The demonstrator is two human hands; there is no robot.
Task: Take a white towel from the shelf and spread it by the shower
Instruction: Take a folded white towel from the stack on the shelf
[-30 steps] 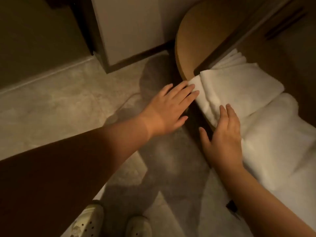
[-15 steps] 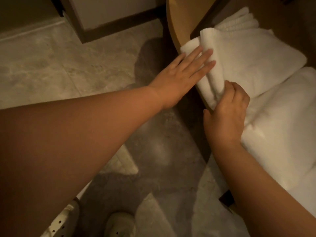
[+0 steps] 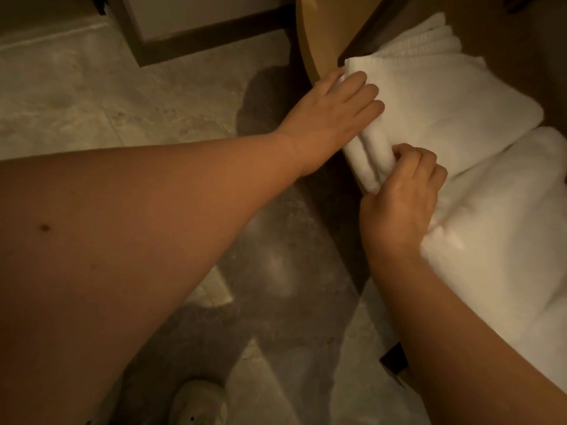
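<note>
A folded white towel [image 3: 438, 102] lies on the wooden shelf [image 3: 319, 41] at the upper right. My left hand [image 3: 334, 111] lies flat across the towel's near folded edge, fingers apart and pressing on it. My right hand [image 3: 402, 194] has its fingers curled around the lower end of that same folded edge, thumb underneath. A second, thicker white towel [image 3: 506, 225] lies beside it, lower right, partly under my right forearm.
Beige stone floor tiles [image 3: 92, 102] spread to the left. A dark-framed door or panel [image 3: 199, 29] stands at the top. My shoe [image 3: 199, 403] shows at the bottom, in my shadow. More ribbed white cloth [image 3: 423, 38] sits behind the towel.
Both hands reached from in front of the shelf onto the towel's edge. My right hand's fingers went from straight to curled around the fold. The view has moved closer.
</note>
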